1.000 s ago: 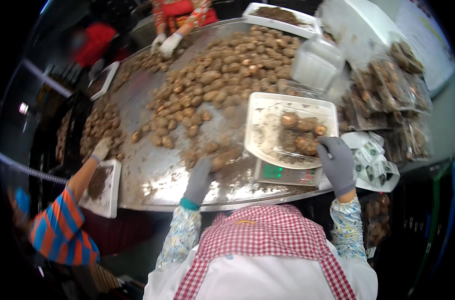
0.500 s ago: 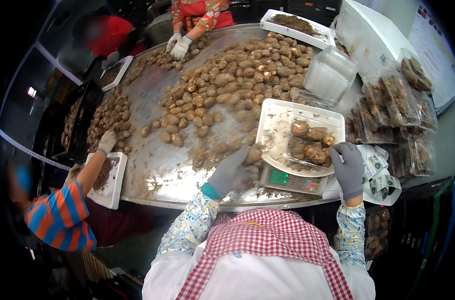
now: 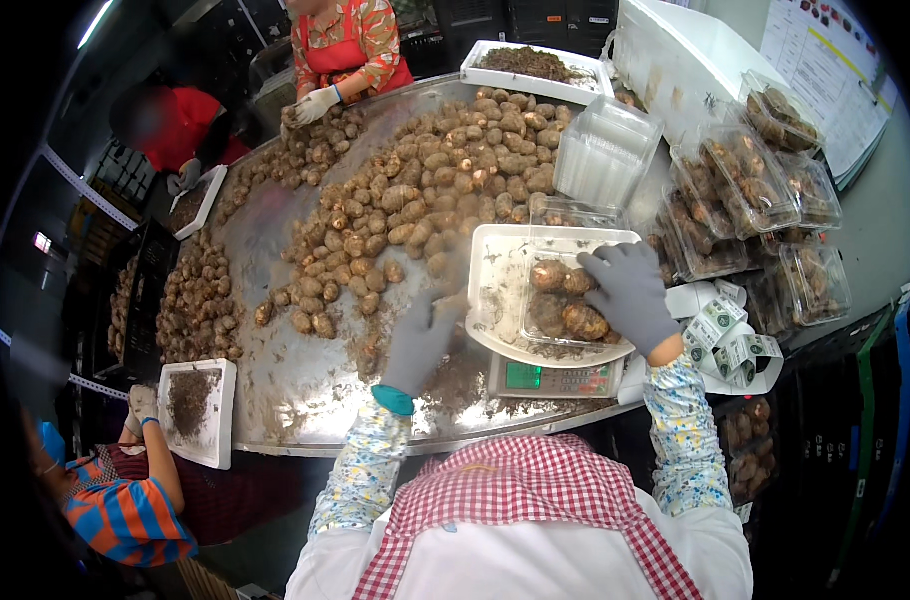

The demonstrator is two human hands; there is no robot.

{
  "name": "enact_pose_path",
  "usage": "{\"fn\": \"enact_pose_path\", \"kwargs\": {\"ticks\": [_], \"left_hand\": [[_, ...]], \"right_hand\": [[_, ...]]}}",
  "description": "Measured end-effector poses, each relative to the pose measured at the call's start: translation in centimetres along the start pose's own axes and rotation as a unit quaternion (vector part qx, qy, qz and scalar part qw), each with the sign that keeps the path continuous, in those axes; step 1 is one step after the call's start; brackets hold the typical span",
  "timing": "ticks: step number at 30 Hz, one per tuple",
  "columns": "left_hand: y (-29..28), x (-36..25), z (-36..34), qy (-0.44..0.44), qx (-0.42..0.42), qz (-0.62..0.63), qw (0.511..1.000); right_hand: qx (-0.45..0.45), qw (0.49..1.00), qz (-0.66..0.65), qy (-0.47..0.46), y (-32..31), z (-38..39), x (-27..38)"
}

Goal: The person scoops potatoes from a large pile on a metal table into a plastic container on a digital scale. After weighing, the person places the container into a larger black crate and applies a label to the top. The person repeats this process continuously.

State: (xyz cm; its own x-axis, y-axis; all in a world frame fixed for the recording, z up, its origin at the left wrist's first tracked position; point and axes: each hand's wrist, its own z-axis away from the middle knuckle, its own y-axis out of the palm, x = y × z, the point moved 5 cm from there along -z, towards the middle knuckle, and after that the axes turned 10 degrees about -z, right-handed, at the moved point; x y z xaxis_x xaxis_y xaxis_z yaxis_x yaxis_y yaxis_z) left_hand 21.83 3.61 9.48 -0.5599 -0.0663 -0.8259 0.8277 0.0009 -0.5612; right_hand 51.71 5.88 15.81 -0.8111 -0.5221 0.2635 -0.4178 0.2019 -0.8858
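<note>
My left hand [image 3: 417,345], in a grey glove, hovers over the metal table left of the scale, fingers stretched out and slightly blurred. No held thing shows in it. My right hand [image 3: 630,300], also gloved, is open, its spread fingers at the right side of a clear plastic box [image 3: 535,335]. Several brown taro corms [image 3: 585,322] lie in that box. Beneath it is a soiled white tray [image 3: 492,275] on a digital scale [image 3: 565,378] with a lit green display. A large heap of taro [image 3: 430,180] spreads beyond my hands.
Stacked clear boxes [image 3: 608,150] stand behind the tray. Filled taro packs [image 3: 745,185] pile up at right, beside a roll of labels [image 3: 730,340]. White trays with debris [image 3: 197,410] sit along the metal table [image 3: 295,400]. Co-workers occupy the far and left sides.
My left hand has drawn left, away from the corms beside the scale. My right hand has gone from bent fingers at the box's edge to spread fingers. The left co-worker's hand has left the pile.
</note>
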Motion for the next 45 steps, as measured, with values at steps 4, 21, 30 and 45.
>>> {"fn": "enact_pose_path", "kwargs": {"ticks": [4,21,30,45], "left_hand": [[3.6,-7.1,-0.3,0.209,-0.038,-0.120,0.970],[5.8,-11.7,-0.3,0.113,0.161,0.301,0.933],[-9.5,-2.0,0.4,0.099,-0.038,0.329,0.938],[-6.4,1.7,-0.8,0.250,-0.114,-0.128,0.953]], "right_hand": [[-0.012,0.999,-0.048,-0.014,1.0,-0.9,-0.8],[-0.141,0.972,-0.177,0.055,-4.5,0.0,4.2],[-0.257,0.936,-0.240,-0.004,-7.7,-1.8,4.8],[-0.179,0.757,-0.572,0.262,5.3,1.1,-12.5]]}}
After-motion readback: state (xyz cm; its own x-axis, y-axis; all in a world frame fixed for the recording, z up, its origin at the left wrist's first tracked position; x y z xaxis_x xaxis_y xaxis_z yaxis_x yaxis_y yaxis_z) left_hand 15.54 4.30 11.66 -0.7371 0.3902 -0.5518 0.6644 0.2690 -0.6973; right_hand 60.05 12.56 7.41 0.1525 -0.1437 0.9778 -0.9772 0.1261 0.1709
